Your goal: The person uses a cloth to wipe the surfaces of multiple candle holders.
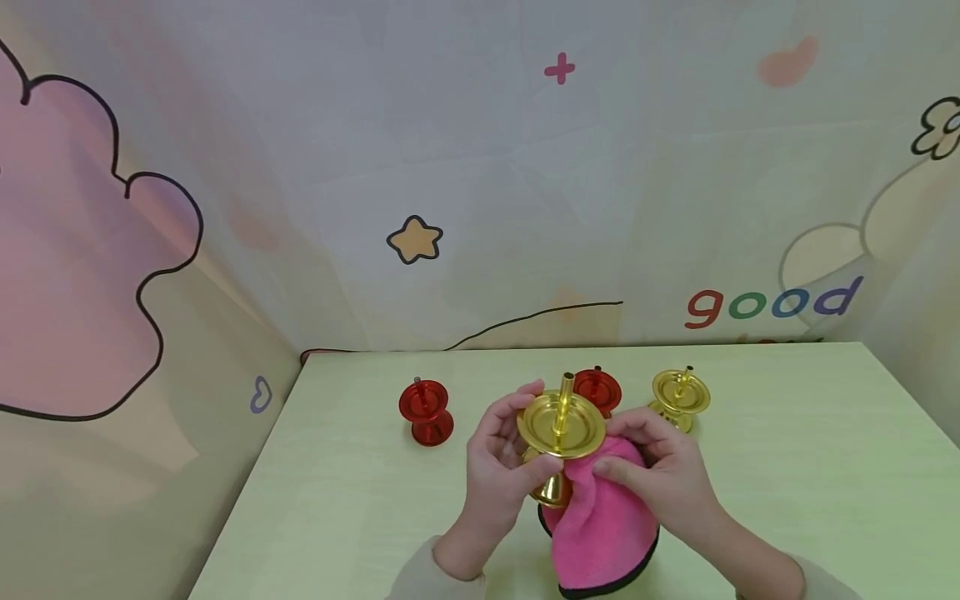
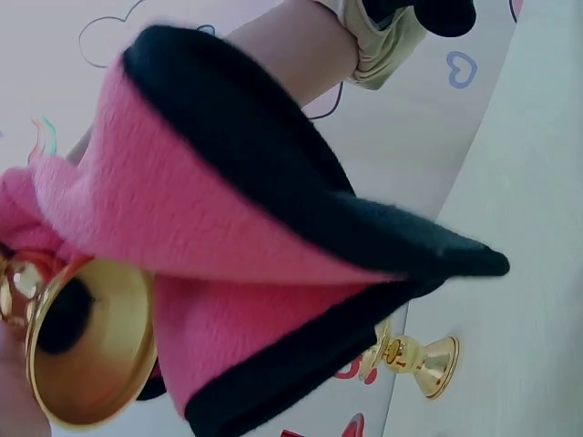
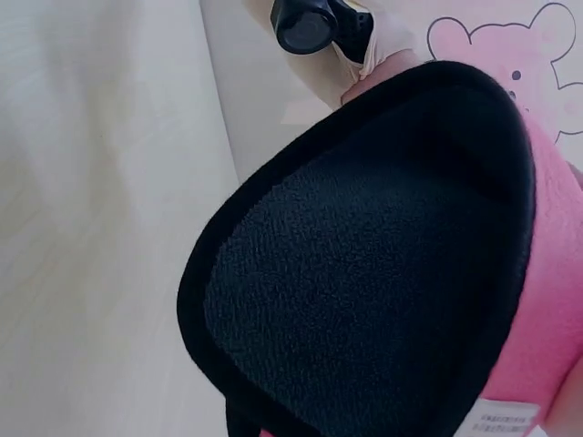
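Observation:
A shiny gold candle holder (image 1: 561, 425) with a dished top and a thin upright tube is held up off the table in my left hand (image 1: 501, 467), thumb and fingers around its dish. My right hand (image 1: 663, 471) pinches a pink cloth (image 1: 603, 529) with black edging against the holder's right side. The cloth hangs down below both hands. In the left wrist view the hollow base (image 2: 96, 346) of the holder shows beside the pink folds. The cloth's black underside (image 3: 364, 282) fills much of the right wrist view, hiding the right fingers there.
On the pale table (image 1: 337, 508) stand a red candle holder (image 1: 426, 412) to the left, another red one (image 1: 597, 390) partly hidden behind the held holder, and a gold one (image 1: 680, 396) at the right. A printed curtain (image 1: 480, 167) rises behind the table's back edge.

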Tool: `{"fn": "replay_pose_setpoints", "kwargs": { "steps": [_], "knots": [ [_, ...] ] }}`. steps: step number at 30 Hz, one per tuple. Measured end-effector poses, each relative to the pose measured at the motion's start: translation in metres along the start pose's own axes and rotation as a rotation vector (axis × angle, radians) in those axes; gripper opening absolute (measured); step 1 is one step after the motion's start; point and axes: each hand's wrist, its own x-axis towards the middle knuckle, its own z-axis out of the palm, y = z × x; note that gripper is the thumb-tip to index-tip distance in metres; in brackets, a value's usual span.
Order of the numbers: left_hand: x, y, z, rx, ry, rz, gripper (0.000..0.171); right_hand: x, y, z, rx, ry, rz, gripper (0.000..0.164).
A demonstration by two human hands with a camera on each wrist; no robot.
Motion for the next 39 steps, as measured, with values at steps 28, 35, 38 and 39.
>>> {"fn": "replay_pose_setpoints", "kwargs": {
  "steps": [28, 35, 38, 39],
  "knots": [
    [0.002, -0.002, 0.015, 0.192, 0.344, 0.094, 0.057, -0.011, -0.012, 0.024, -0.439, 0.117, 0.001, 0.047],
    [0.004, -0.002, 0.017, 0.177, 0.355, 0.095, 0.059, -0.018, -0.003, 0.032, -0.514, 0.081, -0.241, 0.046],
    [0.004, -0.004, 0.015, 0.157, 0.309, 0.065, 0.061, -0.016, 0.005, 0.03, -0.476, 0.127, -0.333, 0.039],
    [0.004, -0.004, 0.014, 0.145, 0.291, 0.05, 0.06, -0.015, 0.008, 0.029, -0.443, 0.134, -0.344, 0.037]
  ]
}}
